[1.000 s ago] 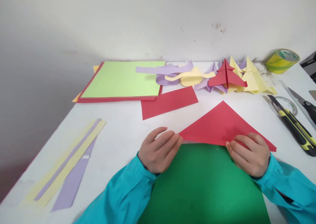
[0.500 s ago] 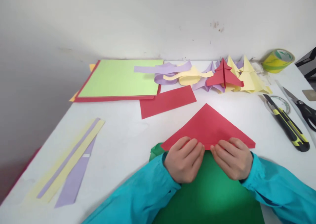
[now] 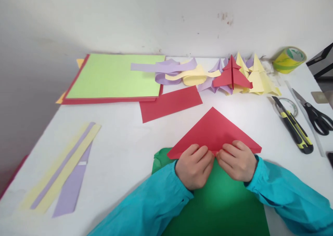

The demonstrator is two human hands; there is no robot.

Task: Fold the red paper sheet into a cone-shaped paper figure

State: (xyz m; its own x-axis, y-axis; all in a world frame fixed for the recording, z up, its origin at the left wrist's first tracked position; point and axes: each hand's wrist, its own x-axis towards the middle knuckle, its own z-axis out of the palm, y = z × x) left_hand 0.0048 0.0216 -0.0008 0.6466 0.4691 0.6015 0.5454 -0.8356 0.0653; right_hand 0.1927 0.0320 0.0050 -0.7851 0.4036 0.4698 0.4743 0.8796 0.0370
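Note:
A red paper triangle [image 3: 212, 128] points away from me, its long near edge turned up in a narrow fold. My left hand [image 3: 195, 166] grips that folded edge just left of its middle, fingers curled and closed. Close beside it, my right hand [image 3: 236, 160] pinches the same edge to the right of the middle. The thumbs are partly hidden under the fingers. Beneath both hands lies a green sheet [image 3: 221, 208], with a crumpled corner at its upper left.
Light green and red sheets [image 3: 114, 80] lie at the back left, a red strip [image 3: 170, 104] nearby. Folded paper pieces [image 3: 232, 75] stand along the wall. At right are yellow tape [image 3: 289, 60], a utility knife [image 3: 293, 128] and scissors [image 3: 316, 116]. Paper strips [image 3: 70, 191] lie at left.
My right hand has moved slightly inward along the fold, closer to my left hand. The view has shifted a little, so the table things appear further left and higher.

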